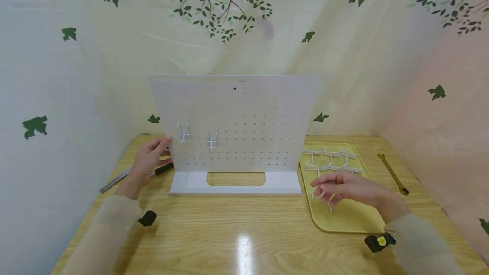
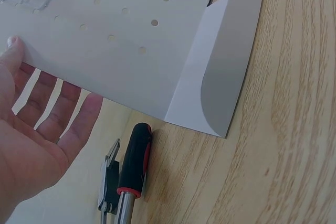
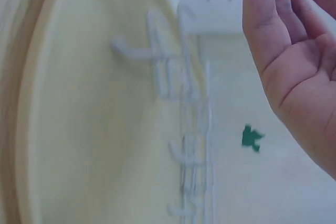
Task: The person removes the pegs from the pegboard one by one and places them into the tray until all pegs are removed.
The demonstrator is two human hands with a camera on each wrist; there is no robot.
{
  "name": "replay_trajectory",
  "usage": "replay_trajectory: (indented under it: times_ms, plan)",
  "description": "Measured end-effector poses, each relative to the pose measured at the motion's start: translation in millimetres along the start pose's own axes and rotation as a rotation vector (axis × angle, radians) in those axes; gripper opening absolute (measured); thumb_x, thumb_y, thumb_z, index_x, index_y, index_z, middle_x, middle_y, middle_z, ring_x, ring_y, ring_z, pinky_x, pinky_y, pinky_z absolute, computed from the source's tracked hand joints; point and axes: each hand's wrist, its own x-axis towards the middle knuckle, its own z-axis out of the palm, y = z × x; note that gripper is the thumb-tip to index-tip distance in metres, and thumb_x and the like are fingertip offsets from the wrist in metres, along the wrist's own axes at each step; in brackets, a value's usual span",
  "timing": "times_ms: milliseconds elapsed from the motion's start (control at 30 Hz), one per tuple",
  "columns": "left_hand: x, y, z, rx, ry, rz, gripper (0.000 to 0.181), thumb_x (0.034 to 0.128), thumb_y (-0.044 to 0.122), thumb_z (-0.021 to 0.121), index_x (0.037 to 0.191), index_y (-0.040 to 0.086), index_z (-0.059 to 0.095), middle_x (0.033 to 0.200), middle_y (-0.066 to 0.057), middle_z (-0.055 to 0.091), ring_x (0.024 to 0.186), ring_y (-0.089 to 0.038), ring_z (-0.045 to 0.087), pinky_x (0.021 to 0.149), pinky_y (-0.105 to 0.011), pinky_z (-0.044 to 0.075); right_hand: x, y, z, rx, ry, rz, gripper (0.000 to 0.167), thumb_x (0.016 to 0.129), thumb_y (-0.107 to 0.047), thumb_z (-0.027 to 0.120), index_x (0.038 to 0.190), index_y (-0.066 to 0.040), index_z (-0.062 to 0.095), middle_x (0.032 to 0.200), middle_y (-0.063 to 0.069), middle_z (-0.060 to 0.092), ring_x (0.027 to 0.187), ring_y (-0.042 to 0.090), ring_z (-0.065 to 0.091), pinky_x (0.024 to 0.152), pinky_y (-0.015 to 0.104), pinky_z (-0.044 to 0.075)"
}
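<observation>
A white pegboard [image 1: 244,126] stands upright on its base, with two white wire hooks [image 1: 212,140] mounted on its left half. My left hand [image 1: 147,158] holds the board's left edge; in the left wrist view the thumb [image 2: 14,51] lies on the front face and the other fingers are behind it. Above the yellow tray [image 1: 344,222] hovers my right hand [image 1: 349,188], its fingers loosely bent. A white wire hook [image 1: 330,208] lies beneath that hand, partly covered by it. In the right wrist view the palm [image 3: 304,72] holds nothing; the fingertips are cut off.
Several more white hooks [image 1: 332,167] lie in rows at the tray's far end. A wrench [image 1: 393,174] lies right of the tray. Behind my left hand are a black-handled tool [image 2: 135,161] and another metal tool [image 2: 109,182]. A patterned curtain [image 1: 244,54] surrounds the wooden table [image 1: 214,232].
</observation>
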Motion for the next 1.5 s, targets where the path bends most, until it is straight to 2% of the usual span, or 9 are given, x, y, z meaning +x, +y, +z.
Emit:
replay_trajectory:
  times_ms: [100,200,333,467,733,933,1167,1300,1500]
  plan:
    - [0.3,-0.2,0.5,-0.012,0.004,0.011,0.054,0.0972,0.056,0.059,0.119,0.007,0.067,0.108,0.005,0.066,0.101,-0.023,0.066,0.086,-0.041,0.060,14.5,-11.3,10.3,0.031,0.018,-0.035,0.033,0.108,-0.003,0.045,0.139,0.002,0.055,0.120,0.018,0.065,0.100,0.023,0.069,0.080,0.038,0.061]
    - [0.5,-1.0,1.1,-0.021,0.002,0.020,0.053,0.0975,0.055,0.059,0.119,0.008,0.067,0.108,0.005,0.066,0.100,-0.022,0.065,0.086,-0.041,0.059,29.7,-21.9,22.5,0.077,0.062,-0.043,0.034,0.108,-0.006,0.047,0.141,0.002,0.053,0.122,0.015,0.065,0.101,0.024,0.069,0.083,0.039,0.060]
    - [0.2,-2.1,1.1,-0.025,-0.007,0.015,0.052,0.0979,0.055,0.059,0.121,0.009,0.067,0.109,0.005,0.066,0.099,-0.020,0.065,0.086,-0.040,0.059,51.1,-32.8,38.6,0.154,0.082,-0.056,0.042,0.109,-0.008,0.045,0.149,0.005,0.041,0.135,0.017,0.060,0.112,0.031,0.066,0.093,0.045,0.057]
    - [-0.1,-1.7,1.0,-0.026,-0.006,0.015,0.051,0.0976,0.055,0.059,0.120,0.009,0.067,0.108,0.006,0.066,0.098,-0.019,0.066,0.085,-0.039,0.060,72.3,-40.3,53.2,0.259,0.071,-0.072,0.048,0.110,-0.010,0.043,0.155,0.003,0.031,0.148,0.018,0.051,0.124,0.038,0.060,0.100,0.049,0.052]
    - [2.3,-4.6,3.4,-0.034,-0.020,0.005,0.059,0.0974,0.055,0.060,0.124,0.003,0.065,0.109,0.005,0.067,0.100,-0.021,0.066,0.089,-0.045,0.058,111.7,-48.2,78.9,0.437,0.106,-0.017,0.058,0.110,-0.013,0.045,0.158,0.003,0.017,0.154,0.020,0.044,0.134,0.045,0.048,0.102,0.055,0.049]
    - [4.0,-5.3,2.1,-0.027,-0.004,0.002,0.055,0.0968,0.056,0.060,0.121,0.007,0.067,0.108,0.006,0.067,0.099,-0.020,0.067,0.087,-0.042,0.059,147.8,-53.3,95.6,0.517,0.101,0.002,0.057,0.110,-0.016,0.045,0.159,0.000,0.020,0.155,0.021,0.041,0.137,0.046,0.045,0.103,0.056,0.048]
    - [2.4,-2.4,-0.7,-0.022,-0.008,0.010,0.052,0.0979,0.055,0.059,0.120,0.009,0.067,0.108,0.006,0.066,0.099,-0.021,0.066,0.087,-0.042,0.059,189.6,-66.1,110.8,0.553,0.051,0.021,0.057,0.111,-0.019,0.043,0.159,0.001,0.020,0.161,0.024,0.027,0.139,0.045,0.042,0.112,0.060,0.034]
    - [1.4,-1.5,-0.8,-0.010,-0.010,0.017,0.056,0.0983,0.055,0.058,0.123,0.005,0.065,0.110,0.005,0.065,0.101,-0.021,0.066,0.087,-0.042,0.059,208.6,-73.0,120.0,0.575,0.060,0.015,0.055,0.112,-0.019,0.040,0.158,0.002,0.020,0.161,0.026,0.027,0.138,0.044,0.044,0.111,0.056,0.039]
    - [1.2,-1.8,-0.3,-0.008,-0.012,0.019,0.056,0.0985,0.055,0.057,0.124,0.006,0.065,0.109,0.006,0.066,0.100,-0.020,0.066,0.087,-0.041,0.059,231.3,-81.9,132.7,0.678,0.118,0.011,0.051,0.112,-0.019,0.040,0.156,0.002,0.026,0.160,0.025,0.031,0.140,0.045,0.041,0.108,0.047,0.046]
